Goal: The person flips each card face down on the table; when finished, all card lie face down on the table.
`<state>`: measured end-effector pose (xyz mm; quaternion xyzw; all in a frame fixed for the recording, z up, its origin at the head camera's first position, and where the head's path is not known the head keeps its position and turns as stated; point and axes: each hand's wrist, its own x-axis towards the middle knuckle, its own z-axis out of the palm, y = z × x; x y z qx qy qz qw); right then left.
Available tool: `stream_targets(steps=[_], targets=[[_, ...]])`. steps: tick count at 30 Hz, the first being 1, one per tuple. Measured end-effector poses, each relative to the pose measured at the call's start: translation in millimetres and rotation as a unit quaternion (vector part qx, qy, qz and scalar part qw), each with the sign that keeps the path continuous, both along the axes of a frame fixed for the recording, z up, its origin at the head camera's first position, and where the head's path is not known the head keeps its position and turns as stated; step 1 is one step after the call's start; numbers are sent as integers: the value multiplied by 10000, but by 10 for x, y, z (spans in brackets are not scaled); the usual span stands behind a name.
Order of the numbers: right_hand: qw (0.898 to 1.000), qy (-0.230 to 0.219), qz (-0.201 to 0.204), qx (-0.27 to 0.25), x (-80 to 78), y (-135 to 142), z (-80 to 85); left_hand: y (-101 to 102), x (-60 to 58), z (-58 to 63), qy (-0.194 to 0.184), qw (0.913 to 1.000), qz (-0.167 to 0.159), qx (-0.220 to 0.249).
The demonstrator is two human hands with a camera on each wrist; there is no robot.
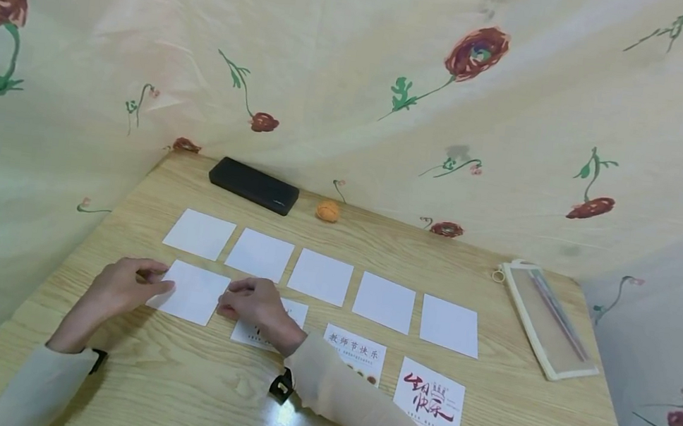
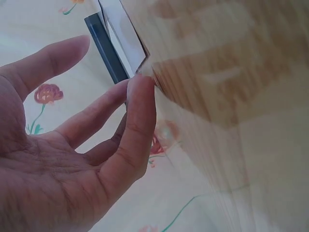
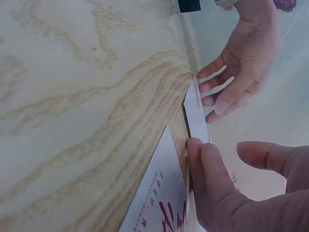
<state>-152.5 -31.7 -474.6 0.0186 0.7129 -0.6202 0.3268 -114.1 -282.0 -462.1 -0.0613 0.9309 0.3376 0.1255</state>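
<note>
A blank white card (image 1: 194,293) lies at the left end of the nearer row, with one hand at either side. My left hand (image 1: 124,286) is at its left edge; in the left wrist view the left fingers (image 2: 140,111) bend gently and the thumb stands apart from them. My right hand (image 1: 262,311) is at the card's right edge. In the right wrist view its fingertips (image 3: 200,150) touch the card's edge (image 3: 195,111), thumb held away. Beneath the right hand lies a printed card (image 1: 297,312), partly hidden. Neither hand pinches anything visibly.
Several blank cards make the farther row, including a middle one (image 1: 321,276). Two printed cards, one green-lettered (image 1: 356,346) and one red-lettered (image 1: 430,401), lie right. Behind are a black case (image 1: 253,186) and an orange ball-like object (image 1: 327,210). A clear zip pouch (image 1: 548,324) lies far right.
</note>
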Motion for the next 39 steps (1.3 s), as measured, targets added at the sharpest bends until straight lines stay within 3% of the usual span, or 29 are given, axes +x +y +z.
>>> stream_targets(steps=[9,14,19,32,39], targets=[[9997,127,-83,-193,-7,203,117,65,43,18,361,9992,33,168],[9992,202,-59,-351,4,423,194,227,40,55,786,9957,-27,500],[9988,392,-22,-290,50,658,226,387,44,96,940,9925,-204,752],[9987,442,-246,116,134,1106,204,690,65,115,838,9886,-587,1107],[9984,437,-337,160,200,1297,181,822,72,77,409,9843,-777,1528]])
